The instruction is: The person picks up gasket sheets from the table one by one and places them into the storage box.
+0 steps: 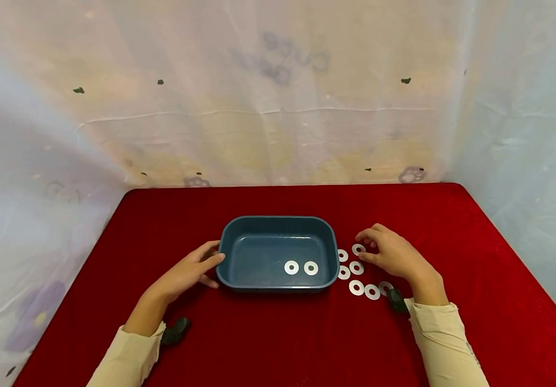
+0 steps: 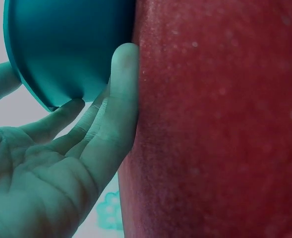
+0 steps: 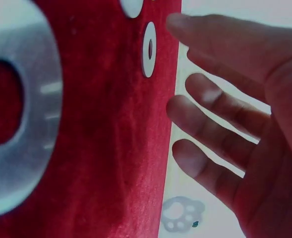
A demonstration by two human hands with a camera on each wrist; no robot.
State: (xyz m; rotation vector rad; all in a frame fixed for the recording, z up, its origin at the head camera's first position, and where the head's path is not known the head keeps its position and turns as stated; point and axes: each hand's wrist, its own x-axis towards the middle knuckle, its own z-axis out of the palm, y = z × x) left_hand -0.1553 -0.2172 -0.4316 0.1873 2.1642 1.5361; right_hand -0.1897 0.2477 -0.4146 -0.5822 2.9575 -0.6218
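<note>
A dark blue rectangular bin (image 1: pixel 258 258) sits mid-table with two flat metal washers (image 1: pixel 306 268) lying inside, right of centre. My left hand (image 1: pixel 188 273) holds the bin's left end, thumb over the rim and fingers against the outer wall; the left wrist view shows fingers (image 2: pixel 51 119) touching that wall. To the right of the bin, several more washers (image 1: pixel 350 288) lie loose. Over them hovers my right hand (image 1: pixel 396 258), fingers loosely bent and apart. In the right wrist view the thumb is near a washer (image 3: pixel 148 69) without touching it, and nothing shows between the fingers.
A red cloth (image 1: pixel 268 338) covers the table. Patterned pale curtains (image 1: pixel 278 134) hang behind it and along both sides. Small dark devices (image 1: pixel 175 330) sit at both wrists. One washer (image 3: pixel 42 104) looms large, close to the right wrist camera.
</note>
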